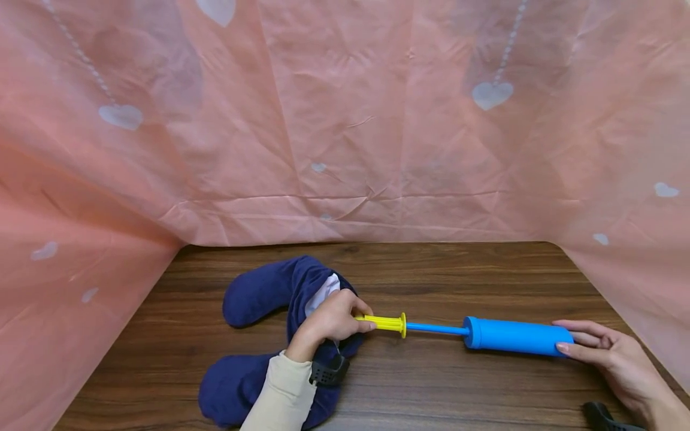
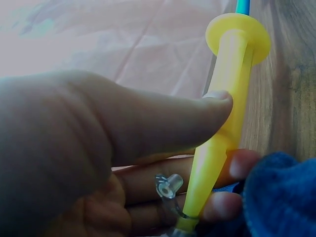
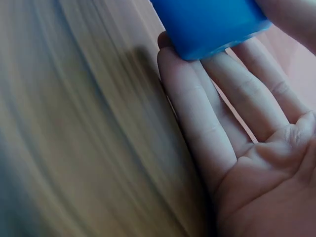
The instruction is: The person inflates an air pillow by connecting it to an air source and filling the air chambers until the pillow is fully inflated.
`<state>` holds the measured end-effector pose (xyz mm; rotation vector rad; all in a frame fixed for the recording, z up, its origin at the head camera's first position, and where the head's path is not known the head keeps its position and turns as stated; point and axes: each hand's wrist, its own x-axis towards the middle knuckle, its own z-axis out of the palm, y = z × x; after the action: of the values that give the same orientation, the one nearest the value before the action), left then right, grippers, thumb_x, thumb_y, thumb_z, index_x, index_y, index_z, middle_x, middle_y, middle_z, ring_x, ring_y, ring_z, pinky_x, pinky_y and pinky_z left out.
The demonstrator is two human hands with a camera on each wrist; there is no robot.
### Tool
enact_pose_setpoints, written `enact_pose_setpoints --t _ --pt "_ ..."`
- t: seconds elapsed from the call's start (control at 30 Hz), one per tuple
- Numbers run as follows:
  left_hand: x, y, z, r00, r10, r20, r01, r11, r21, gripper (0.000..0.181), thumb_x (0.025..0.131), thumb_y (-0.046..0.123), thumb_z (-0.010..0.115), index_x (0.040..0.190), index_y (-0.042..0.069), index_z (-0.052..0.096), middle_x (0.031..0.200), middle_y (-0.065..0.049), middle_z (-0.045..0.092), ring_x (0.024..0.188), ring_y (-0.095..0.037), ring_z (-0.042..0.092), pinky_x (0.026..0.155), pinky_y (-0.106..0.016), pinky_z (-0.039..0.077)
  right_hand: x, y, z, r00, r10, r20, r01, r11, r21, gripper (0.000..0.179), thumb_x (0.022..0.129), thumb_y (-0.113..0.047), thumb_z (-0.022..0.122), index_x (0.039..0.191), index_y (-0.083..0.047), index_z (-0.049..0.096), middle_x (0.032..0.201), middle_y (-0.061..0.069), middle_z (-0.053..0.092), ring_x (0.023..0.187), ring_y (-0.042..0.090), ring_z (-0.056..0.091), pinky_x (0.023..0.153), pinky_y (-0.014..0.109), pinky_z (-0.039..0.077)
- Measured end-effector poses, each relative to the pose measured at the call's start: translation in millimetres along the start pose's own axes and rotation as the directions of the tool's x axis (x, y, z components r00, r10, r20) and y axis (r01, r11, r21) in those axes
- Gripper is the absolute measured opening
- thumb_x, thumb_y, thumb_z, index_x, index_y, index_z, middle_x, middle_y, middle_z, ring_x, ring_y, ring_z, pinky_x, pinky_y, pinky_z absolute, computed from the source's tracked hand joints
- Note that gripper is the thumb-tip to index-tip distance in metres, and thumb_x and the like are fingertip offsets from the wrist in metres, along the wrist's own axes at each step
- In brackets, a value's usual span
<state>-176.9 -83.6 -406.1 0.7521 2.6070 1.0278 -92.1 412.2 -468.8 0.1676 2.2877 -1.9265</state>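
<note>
- L hand (image 1: 336, 314) pinches a yellow ribbed plastic nozzle (image 1: 384, 323) btwn thumb & fingers, approx. mid-tabletop (image 1: 431, 395) L-to-R, prob. to steady its tapered tip.
- Clear plastic valve (image 2: 181, 231) sits at that tip, w/ a small clear plastic stopper (image 2: 169, 186) beside it, nr the fingers; likely why the grip is so close.
- Thin blue plastic rod (image 1: 435, 328) shows btwn nozzle & smooth blue plastic cylinder (image 1: 517, 337), so the pump looks drawn out.
- R hand (image 1: 609, 353) pinches the cylinder's outer end, thumb vs. fingers, toward the tabletop's R edge; seems suited to working it in line w/ the rod.
- Navy plush U-shaped pillow (image 1: 259, 290) lies toward the tabletop's near-L corner, white fabric (image 1: 322, 294) showing by the L hand; prob. close so the valve reaches.
</note>
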Motion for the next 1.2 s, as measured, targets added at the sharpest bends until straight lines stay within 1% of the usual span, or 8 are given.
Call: enact_pose_setpoints --t 0.17,0.23,0.47,0.6,0.77,1.0,1.1,1.2 --pt "-0.9 -0.6 -1.2 1.0 -0.004 -0.002 0.004 1.0 -0.005 0.007 0.091 0.01 0.085 0.095 0.005 0.085 0.072 0.006 0.063 0.063 -0.006 0.047 0.059 -0.019 0.036 6.9 -8.6 20.5 0.999 0.018 0.027 -0.016 0.998 -0.064 0.04 0.105 -0.003 0.067 0.128 -0.033 0.077 0.11 -0.021 0.08 0.1 0.003 0.074 0.081 0.022 0.057" --pt "-1.1 -0.7 -1.1 1.0 -0.005 -0.002 0.005 1.0 -0.002 0.007 0.091 0.011 0.085 0.094 0.005 0.085 0.071 0.007 0.063 0.063 -0.006 0.047 0.059 -0.019 0.036 9.5 -11.5 28.7 0.999 0.009 0.033 -0.006 0.997 -0.079 0.038 0.104 -0.004 0.068 0.129 -0.031 0.077 0.11 -0.02 0.081 0.101 0.002 0.074 0.082 0.021 0.056" --pt "-0.9 -0.6 -1.1 1.0 -0.006 -0.004 0.006 1.0 0.02 0.006 0.091 0.01 0.085 0.094 0.005 0.085 0.07 0.007 0.062 0.063 -0.006 0.046 0.059 -0.019 0.035 16.8 -19.6 62.3 0.999 -0.023 0.029 0.025 0.997 -0.07 0.033 0.102 -0.007 0.072 0.132 -0.019 0.076 0.11 -0.016 0.082 0.101 0.003 0.075 0.083 0.021 0.055" --pt "-0.6 -0.3 -0.6 1.0 -0.006 -0.006 0.006 1.0 0.03 0.007 0.091 0.011 0.085 0.095 0.005 0.085 0.072 0.006 0.065 0.063 -0.006 0.047 0.059 -0.019 0.036 17.6 -24.4 81.2 0.999 -0.027 0.017 0.029 0.995 -0.098 0.033 0.101 -0.011 0.075 0.134 -0.014 0.074 0.109 -0.016 0.082 0.101 0.003 0.075 0.084 0.021 0.056" --pt "-0.1 0.4 -0.2 1.0 -0.012 -0.005 0.012 0.999 0.031 0.008 0.091 0.011 0.085 0.096 0.004 0.085 0.074 0.004 0.068 0.063 -0.006 0.048 0.059 -0.019 0.037 19.3 -27.4 99.0 0.999 -0.021 0.026 0.023 0.995 -0.101 0.034 0.099 -0.012 0.077 0.133 -0.014 0.074 0.108 -0.017 0.082 0.1 0.004 0.075 0.085 0.022 0.056" --pt "-1.8 0.2 0.8 1.0 -0.023 -0.011 0.024 0.998 0.049 0.01 0.091 0.012 0.085 0.098 0.005 0.085 0.076 0.002 0.07 0.066 -0.007 0.048 0.061 -0.02 0.038 20.9 -27.2 105.4 0.999 -0.027 0.02 0.028 0.995 -0.095 0.032 0.099 -0.011 0.077 0.131 -0.015 0.075 0.108 -0.019 0.081 0.099 0.003 0.075 0.084 0.021 0.055" --pt "-1.7 0.3 2.2 1.0 -0.016 -0.016 0.017 0.998 0.058 0.011 0.091 0.013 0.085 0.099 0.005 0.085 0.077 0.002 0.07 0.066 -0.007 0.048 0.062 -0.021 0.037 20.3 -27.2 100.5 0.999 -0.036 0.014 0.037 0.992 -0.119 0.033 0.1 -0.012 0.077 0.132 -0.013 0.075 0.109 -0.02 0.081 0.1 0.002 0.075 0.084 0.021 0.056" --pt "-1.1 0.3 3.5 1.0 -0.004 -0.016 0.005 0.998 0.058 0.011 0.091 0.013 0.085 0.099 0.005 0.085 0.077 0.001 0.071 0.067 -0.007 0.048 0.062 -0.021 0.037 19.4 -26.1 89.4 0.999 -0.047 0.012 0.048 0.991 -0.123 0.032 0.1 -0.012 0.076 0.133 -0.012 0.075 0.109 -0.019 0.081 0.1 0.002 0.075 0.083 0.021 0.056"
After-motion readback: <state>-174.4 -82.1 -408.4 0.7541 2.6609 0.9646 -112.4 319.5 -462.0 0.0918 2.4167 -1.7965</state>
